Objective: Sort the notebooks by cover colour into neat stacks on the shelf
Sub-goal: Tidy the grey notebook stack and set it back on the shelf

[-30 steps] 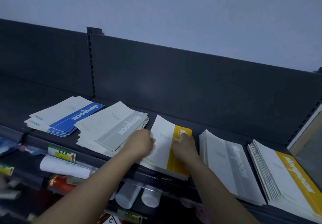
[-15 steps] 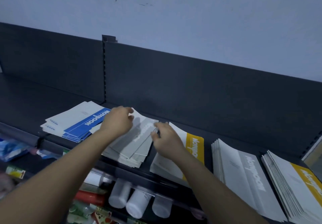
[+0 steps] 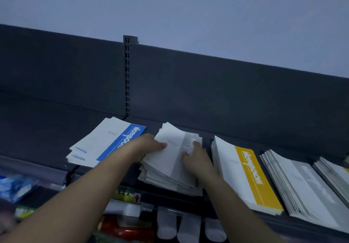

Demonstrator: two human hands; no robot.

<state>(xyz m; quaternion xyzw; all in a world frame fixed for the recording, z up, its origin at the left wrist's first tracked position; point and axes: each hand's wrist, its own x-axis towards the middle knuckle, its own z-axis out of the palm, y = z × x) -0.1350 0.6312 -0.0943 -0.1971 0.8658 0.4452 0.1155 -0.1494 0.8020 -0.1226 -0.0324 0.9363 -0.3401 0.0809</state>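
Note:
A fanned, uneven stack of grey-striped notebooks [image 3: 171, 159] lies on the dark shelf [image 3: 47, 129]. My left hand [image 3: 149, 144] holds its left edge, thumb on the top cover. My right hand [image 3: 196, 157] grips the right side, fingers curled onto the grey stripe. A small blue-striped stack [image 3: 105, 142] lies to the left. To the right lie a yellow-striped stack [image 3: 245, 172], then a taller grey-striped stack [image 3: 302, 184], and a further stack [image 3: 336, 174] cut off by the frame edge.
The shelf's dark back panel [image 3: 207, 91] with a slotted upright [image 3: 127, 76] rises behind the stacks. Below the shelf lip sit white bottles [image 3: 186, 227], a red pack [image 3: 124, 229], price tags [image 3: 128, 195] and a blue packet [image 3: 15, 186]. Bare shelf extends left of the blue stack.
Both hands left the yellow-striped stack and moved left onto the grey-striped stack, which they now hold by its two sides. The camera has turned left.

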